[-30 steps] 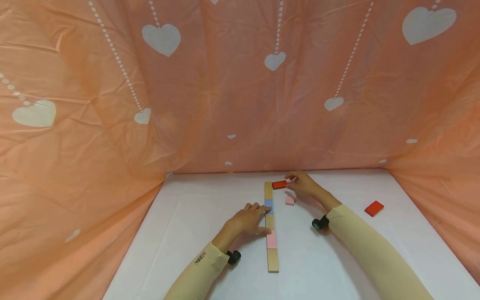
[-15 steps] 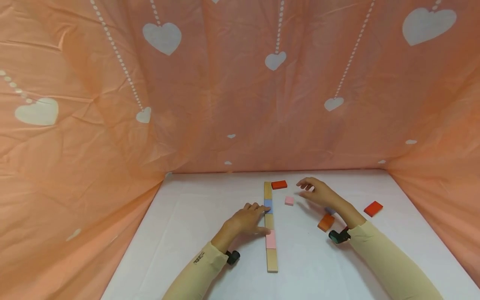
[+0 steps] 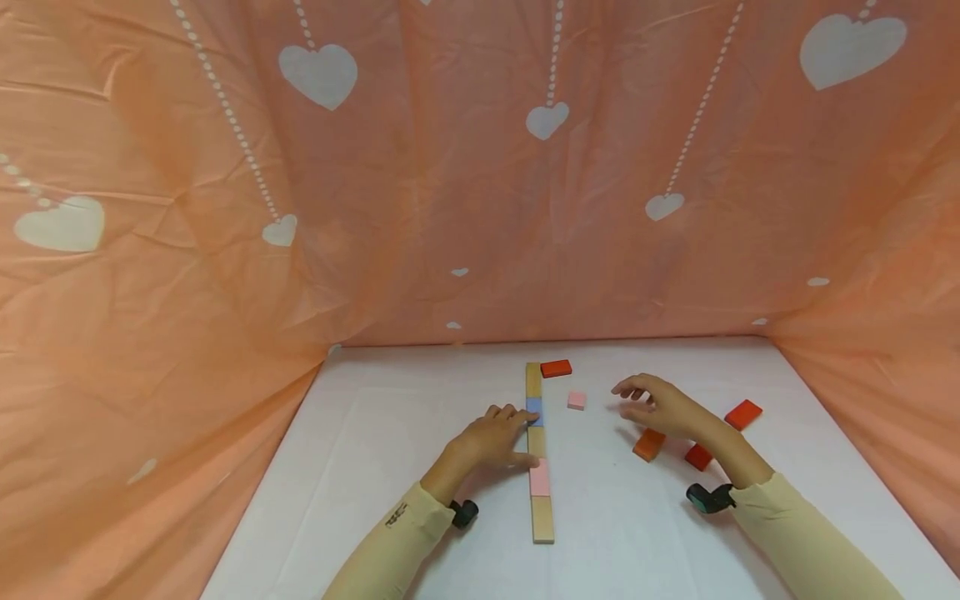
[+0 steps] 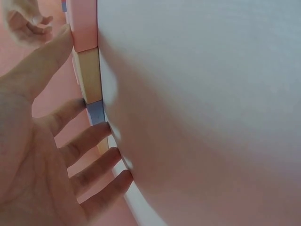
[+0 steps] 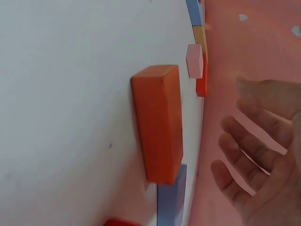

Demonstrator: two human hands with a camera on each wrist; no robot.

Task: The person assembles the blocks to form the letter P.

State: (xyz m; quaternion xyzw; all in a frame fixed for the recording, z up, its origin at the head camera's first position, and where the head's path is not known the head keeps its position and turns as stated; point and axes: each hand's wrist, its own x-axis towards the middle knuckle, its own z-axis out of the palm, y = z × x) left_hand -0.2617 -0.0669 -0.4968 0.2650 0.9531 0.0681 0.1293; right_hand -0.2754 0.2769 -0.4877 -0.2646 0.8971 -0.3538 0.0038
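Note:
A straight row of flat wooden blocks runs away from me across the white table: natural wood (image 3: 543, 521), pink (image 3: 540, 479), natural wood (image 3: 536, 442), blue (image 3: 534, 406) and natural wood (image 3: 533, 379). My left hand (image 3: 486, 439) spreads along its left side, thumb at the pink block, index fingertip on the blue one. A red block (image 3: 557, 368) lies crosswise at the row's far end, on the right. My right hand (image 3: 663, 407), fingers loosely bent and holding nothing, hovers right of a small pink block (image 3: 577, 400) and near an orange block (image 3: 648, 444).
Two more red blocks (image 3: 743, 414) lie at the right, one (image 3: 699, 456) partly under the right forearm. In the right wrist view a blue block (image 5: 170, 202) lies just beyond the orange one. An orange curtain (image 3: 480, 208) with hearts hangs behind the table (image 3: 360, 450).
My right hand has left the red block by the row's far end and drawn back to the right, uncovering the orange block and another red one. The left hand stays in place.

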